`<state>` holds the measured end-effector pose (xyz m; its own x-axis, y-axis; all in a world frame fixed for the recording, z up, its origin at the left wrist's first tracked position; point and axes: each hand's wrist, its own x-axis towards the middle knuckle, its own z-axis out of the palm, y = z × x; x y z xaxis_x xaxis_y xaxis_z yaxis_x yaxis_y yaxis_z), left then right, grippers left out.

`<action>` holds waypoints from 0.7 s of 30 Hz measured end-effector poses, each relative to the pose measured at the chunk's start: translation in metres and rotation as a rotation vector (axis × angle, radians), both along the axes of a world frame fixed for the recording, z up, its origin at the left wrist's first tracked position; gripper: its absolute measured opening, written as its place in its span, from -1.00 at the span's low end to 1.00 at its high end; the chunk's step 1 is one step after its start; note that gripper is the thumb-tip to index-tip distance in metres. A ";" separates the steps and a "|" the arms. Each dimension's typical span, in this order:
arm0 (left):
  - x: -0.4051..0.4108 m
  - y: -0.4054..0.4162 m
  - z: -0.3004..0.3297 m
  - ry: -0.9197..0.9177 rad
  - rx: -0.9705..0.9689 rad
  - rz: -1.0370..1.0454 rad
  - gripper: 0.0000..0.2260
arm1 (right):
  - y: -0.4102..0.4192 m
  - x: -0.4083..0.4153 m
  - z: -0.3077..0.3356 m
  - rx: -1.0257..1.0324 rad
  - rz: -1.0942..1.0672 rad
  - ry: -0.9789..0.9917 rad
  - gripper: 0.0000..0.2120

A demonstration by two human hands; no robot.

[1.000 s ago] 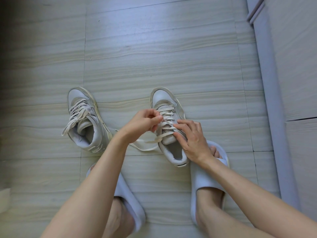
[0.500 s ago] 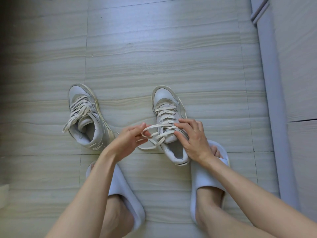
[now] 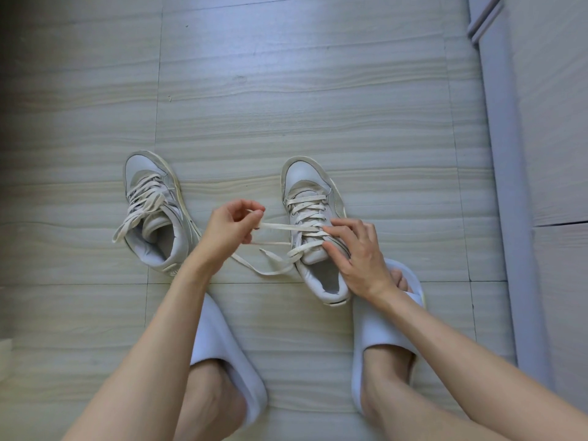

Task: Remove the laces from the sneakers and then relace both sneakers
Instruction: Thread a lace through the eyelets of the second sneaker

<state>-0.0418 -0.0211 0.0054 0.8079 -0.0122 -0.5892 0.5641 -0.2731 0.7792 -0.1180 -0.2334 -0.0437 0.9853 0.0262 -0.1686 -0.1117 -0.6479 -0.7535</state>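
Pale wood-grain floor tiles (image 3: pixel 286 90) carry both sneakers, toes pointing away from the person. On the right sneaker (image 3: pixel 313 224) the right hand (image 3: pixel 359 254) holds the upper down, fingers curled over its edge, while the left hand (image 3: pixel 230 226) pinches a strand of its lace (image 3: pixel 276 227) and draws it sideways, slack looping on the floor. The left sneaker (image 3: pixel 156 211) stands well apart, laced. Likely risks: the strand snagging at an eyelet if pulled at an angle, or the shoe tipping if the right hand's grip lifts.
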 end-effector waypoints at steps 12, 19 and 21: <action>-0.063 -0.060 -0.009 0.082 0.076 0.122 -0.52 | -0.003 0.028 0.029 -0.124 0.025 0.107 -0.90; -0.072 -0.072 -0.014 0.095 0.000 0.132 -0.53 | -0.007 0.051 0.036 -0.110 0.162 0.351 -0.87; -0.072 -0.073 -0.014 0.078 0.029 0.083 -0.54 | -0.014 0.059 0.037 -0.009 0.201 0.477 -0.76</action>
